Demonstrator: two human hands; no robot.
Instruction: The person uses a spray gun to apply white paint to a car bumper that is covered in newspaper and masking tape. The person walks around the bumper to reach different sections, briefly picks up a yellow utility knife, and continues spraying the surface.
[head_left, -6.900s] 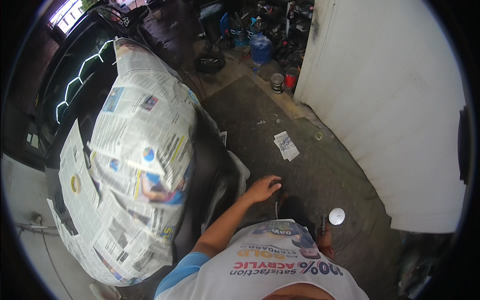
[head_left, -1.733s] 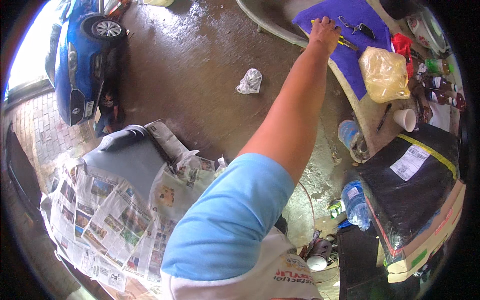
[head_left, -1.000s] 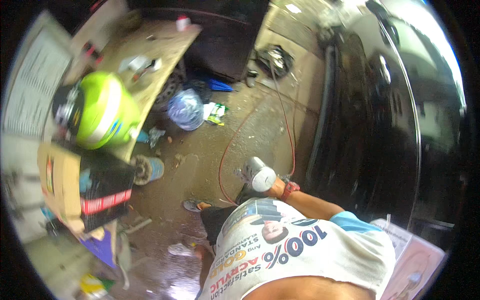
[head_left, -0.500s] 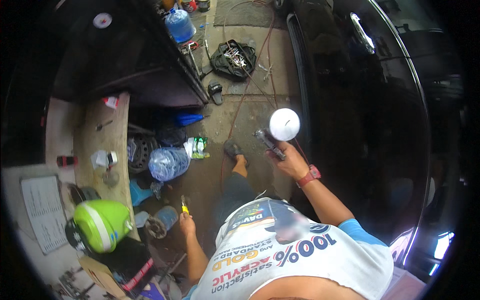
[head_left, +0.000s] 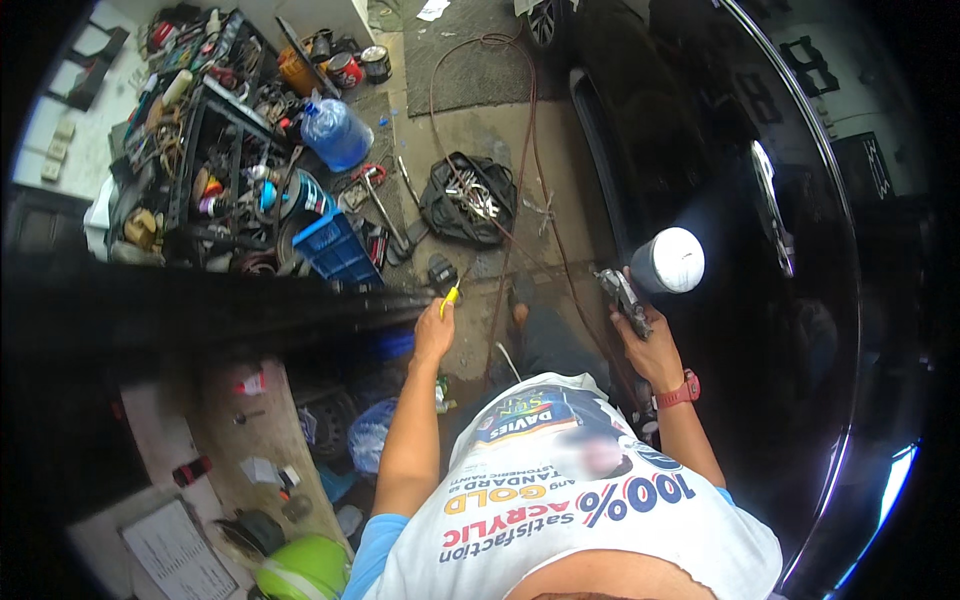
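The spray gun (head_left: pixel 625 298) is sitting in the right hand (head_left: pixel 650 345), whose fingers are wrapping closed around its grip, and its white-topped cup (head_left: pixel 676 262) is tipping toward the black car (head_left: pixel 740 400). (From where I'm standing, I can't tell whether the cup is touching the paintwork.) A red watch (head_left: pixel 682 388) is circling that wrist.

The left hand (head_left: pixel 432 335) is closing firmly on a yellow-handled tool (head_left: pixel 450 299) — its thin tip is pointing away from the person, though I can't make out what sort of tool it is.

A reddish hose (head_left: pixel 494 335) is trailing along the floor between the two arms, and farther out a black bag (head_left: pixel 438 205) is gaping open, showing a jumble of pale pieces. To its left a blue crate (head_left: pixel 335 248) is leaning beside crowded shelves — and a clear blue jug (head_left: pixel 337 133) is standing near some paint cans (head_left: pixel 345 72).
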